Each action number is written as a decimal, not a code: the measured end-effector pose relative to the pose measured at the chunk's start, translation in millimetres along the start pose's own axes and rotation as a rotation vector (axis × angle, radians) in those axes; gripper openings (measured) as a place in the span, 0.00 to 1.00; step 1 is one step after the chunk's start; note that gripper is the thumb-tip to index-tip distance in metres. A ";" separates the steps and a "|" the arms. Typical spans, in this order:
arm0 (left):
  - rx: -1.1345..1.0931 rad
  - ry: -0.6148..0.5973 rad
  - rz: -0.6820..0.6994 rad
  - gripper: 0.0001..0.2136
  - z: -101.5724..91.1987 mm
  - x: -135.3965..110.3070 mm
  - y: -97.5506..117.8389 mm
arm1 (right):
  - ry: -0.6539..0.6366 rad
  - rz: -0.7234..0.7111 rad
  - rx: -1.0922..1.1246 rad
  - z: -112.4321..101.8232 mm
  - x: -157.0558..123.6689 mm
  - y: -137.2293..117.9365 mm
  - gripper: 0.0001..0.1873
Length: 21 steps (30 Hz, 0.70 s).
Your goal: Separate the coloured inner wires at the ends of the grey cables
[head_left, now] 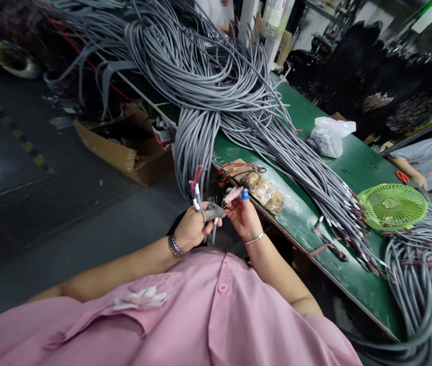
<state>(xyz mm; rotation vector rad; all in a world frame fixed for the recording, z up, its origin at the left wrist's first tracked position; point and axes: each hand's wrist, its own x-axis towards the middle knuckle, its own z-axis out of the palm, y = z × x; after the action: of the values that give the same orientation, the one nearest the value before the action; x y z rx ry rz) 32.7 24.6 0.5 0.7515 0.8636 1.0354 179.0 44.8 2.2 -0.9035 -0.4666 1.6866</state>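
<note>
My left hand [191,226] is closed around the end of a grey cable [213,213], whose thin coloured wires fan out at the tip. Beside it rise more cable ends with red and purple wires [196,178] and white bands. My right hand [244,216] has its fingers pinched at the wires of the held cable; a blue cover [245,193] sits on one finger, and pale pink wrapping shows on another. Behind my hands, a thick bundle of grey cables [196,147] hangs over the table edge.
Long grey cables [208,66] lie heaped across the green table [357,168]. On it are a taped brown block [261,188], a white plastic bag [330,137] and a green fan [391,204]. A cardboard box [120,157] stands on the floor. Another person's arm [406,170] shows at right.
</note>
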 end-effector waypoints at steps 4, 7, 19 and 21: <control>0.027 0.009 0.036 0.08 -2.4 -6.3 0.7 | -0.068 0.088 -0.033 -6.6 -10.7 0.5 0.30; 0.099 0.021 0.052 0.09 -5.6 -12.3 -1.5 | -0.109 0.093 -0.144 -9.4 -24.0 3.0 0.25; 0.441 -0.140 0.023 0.11 -5.0 -23.9 8.6 | -0.096 -0.083 -0.500 2.3 -39.5 -1.3 0.15; 0.389 -0.109 0.010 0.11 -4.6 -23.8 8.7 | -0.071 -0.100 -0.523 3.3 -40.2 -1.4 0.14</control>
<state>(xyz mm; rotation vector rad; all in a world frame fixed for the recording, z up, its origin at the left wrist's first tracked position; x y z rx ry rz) 18.9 5.9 11.5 1.1293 0.9800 0.8343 181.3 7.9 18.4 -1.1710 -1.0152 1.5316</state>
